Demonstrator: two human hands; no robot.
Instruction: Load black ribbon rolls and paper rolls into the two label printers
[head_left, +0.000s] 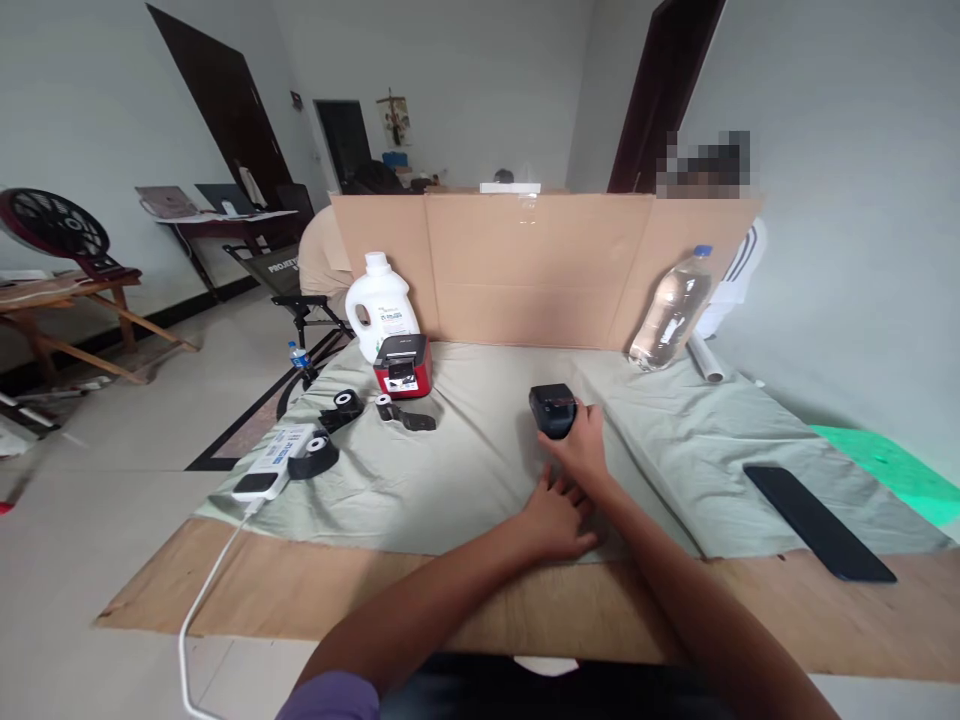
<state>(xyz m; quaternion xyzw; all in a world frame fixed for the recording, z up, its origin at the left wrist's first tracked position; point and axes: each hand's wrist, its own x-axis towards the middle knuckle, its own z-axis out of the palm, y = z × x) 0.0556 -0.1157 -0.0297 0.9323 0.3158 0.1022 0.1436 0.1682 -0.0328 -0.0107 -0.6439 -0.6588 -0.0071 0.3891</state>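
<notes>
A small black box-shaped device (553, 410) is in my right hand (583, 448), thumb on its near side and fingers around its right side. It sits on or just above the pale green cloth; I cannot tell which. Nearer to me, my left hand (559, 515) rests on the cloth by my right wrist, fingers apart and nothing in them. Off to the left stands a red and black boxy machine (403, 366). In front of it lie a white-cored roll with a dark strip (405, 412) and two black rolls, one farther back (344, 403) and one nearer (315, 456).
A white jug (381, 305) stands behind the red machine. A cardboard screen (536, 270) closes the back, with a clear bottle (673, 310) leaning at its right. A white power strip (274, 462) lies left; a long dark slab (819, 522) lies right. People sit beyond.
</notes>
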